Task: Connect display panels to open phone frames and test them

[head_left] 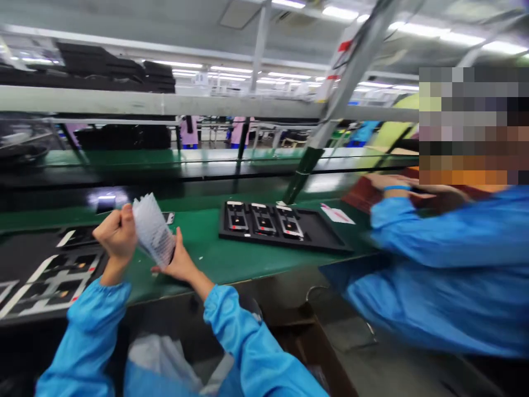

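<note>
A sheaf of translucent bubble wrap (155,231), perhaps bags, is held up slightly tilted over the green bench. My right hand (179,262) grips its lower right end, thumb up along the edge. At the upper left edge, my left hand (118,234) is closed in a fist with the thumb against the wrap; exactly what its fingers pinch is hidden. Behind the wrap lies a small white-edged device (169,218), partly covered. A black tray (322,234) to the right holds three phone-like metal frames (263,219). Below my left hand, another black tray (19,248) carries several similar parts.
A co-worker in a blue sleeve (413,226) works at the right, hands by a dark red box (359,193). A slip of paper (338,214) lies beyond the middle tray. A slanted metal post (306,165) rises behind it. The bench edge (256,275) runs before me.
</note>
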The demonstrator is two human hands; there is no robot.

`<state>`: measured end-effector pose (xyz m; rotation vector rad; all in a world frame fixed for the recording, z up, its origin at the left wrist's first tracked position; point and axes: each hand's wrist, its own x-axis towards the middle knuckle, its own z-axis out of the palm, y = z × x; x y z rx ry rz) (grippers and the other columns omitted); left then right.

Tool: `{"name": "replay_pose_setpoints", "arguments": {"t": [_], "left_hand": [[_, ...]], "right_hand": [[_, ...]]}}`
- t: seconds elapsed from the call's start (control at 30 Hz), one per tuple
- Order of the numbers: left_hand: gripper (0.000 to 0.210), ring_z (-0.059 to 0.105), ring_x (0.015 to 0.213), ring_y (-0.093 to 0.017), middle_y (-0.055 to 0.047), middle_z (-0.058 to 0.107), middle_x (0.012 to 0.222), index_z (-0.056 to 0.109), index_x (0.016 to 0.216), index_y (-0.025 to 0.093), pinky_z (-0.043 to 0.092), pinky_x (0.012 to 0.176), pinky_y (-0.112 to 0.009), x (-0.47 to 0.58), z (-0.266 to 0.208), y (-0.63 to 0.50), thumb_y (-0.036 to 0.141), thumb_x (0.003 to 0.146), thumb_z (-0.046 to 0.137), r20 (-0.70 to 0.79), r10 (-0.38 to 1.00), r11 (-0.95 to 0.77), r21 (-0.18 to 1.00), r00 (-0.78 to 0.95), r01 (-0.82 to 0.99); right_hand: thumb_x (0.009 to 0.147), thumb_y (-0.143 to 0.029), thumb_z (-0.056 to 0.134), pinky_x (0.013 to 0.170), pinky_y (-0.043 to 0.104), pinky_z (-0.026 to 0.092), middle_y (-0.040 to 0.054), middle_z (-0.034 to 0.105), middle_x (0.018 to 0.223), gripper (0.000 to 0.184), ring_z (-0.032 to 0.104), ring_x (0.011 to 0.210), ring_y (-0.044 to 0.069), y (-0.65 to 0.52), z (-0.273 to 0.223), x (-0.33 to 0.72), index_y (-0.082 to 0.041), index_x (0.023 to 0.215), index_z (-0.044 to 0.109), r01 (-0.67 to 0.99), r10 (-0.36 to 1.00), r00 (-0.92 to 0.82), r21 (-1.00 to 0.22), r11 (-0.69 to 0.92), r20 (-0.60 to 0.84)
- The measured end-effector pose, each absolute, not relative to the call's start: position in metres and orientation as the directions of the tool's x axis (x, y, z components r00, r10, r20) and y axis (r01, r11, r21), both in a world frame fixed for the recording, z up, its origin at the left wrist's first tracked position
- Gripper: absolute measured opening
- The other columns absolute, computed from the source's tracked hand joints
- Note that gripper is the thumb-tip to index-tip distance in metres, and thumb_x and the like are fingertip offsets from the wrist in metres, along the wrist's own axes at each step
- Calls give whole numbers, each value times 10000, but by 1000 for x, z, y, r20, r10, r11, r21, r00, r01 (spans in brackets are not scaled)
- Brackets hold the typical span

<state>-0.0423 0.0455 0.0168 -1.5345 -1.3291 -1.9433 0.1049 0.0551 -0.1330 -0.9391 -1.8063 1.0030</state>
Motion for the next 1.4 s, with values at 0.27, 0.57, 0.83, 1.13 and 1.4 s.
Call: {"name": "replay_pose_setpoints", "arguments": {"t": [0.27,0.57,0.83,1.13,1.4], "left_hand": [[680,210,506,-97,47,226,519,282,548,184,178,499,-319,-34,34,47,651,967,545,808,293,-645,562,-511,518],[687,208,508,-98,47,232,549,259,576,192,189,484,-318,-28,59,57,694,930,567,799,367,-721,568,-477,397],[688,221,510,-98,44,249,546,260,579,196,204,492,-319,-2,53,63,716,930,543,791,470,-713,602,-392,359],[697,210,540,-106,46,232,566,234,597,207,214,511,-318,14,75,70,758,906,529,770,419,-756,589,-481,284],[695,222,513,-99,45,240,542,258,561,191,190,506,-319,6,67,75,680,918,601,802,521,-735,596,-293,323]], "right_hand": [[592,-405,940,1194,533,334,261,380,1564,1543,434,1448,326,69,-134,102,-164,1601,-203,58,819,-438,-897,438,371],[644,-364,870,1249,493,252,261,254,1629,1370,328,1511,314,65,-133,102,-97,1619,-54,73,810,-387,-861,503,440],[586,-477,928,1237,500,267,255,166,1658,1504,291,1536,289,62,-128,102,-170,1610,-129,-65,828,-359,-897,438,431],[628,-565,868,1245,449,267,242,229,1644,1434,312,1526,276,65,-135,104,-128,1607,-84,-20,856,-280,-894,448,435],[606,-386,890,1190,496,344,264,385,1542,1259,406,1452,323,65,-145,113,-57,1582,166,33,858,-349,-910,413,377]]}}
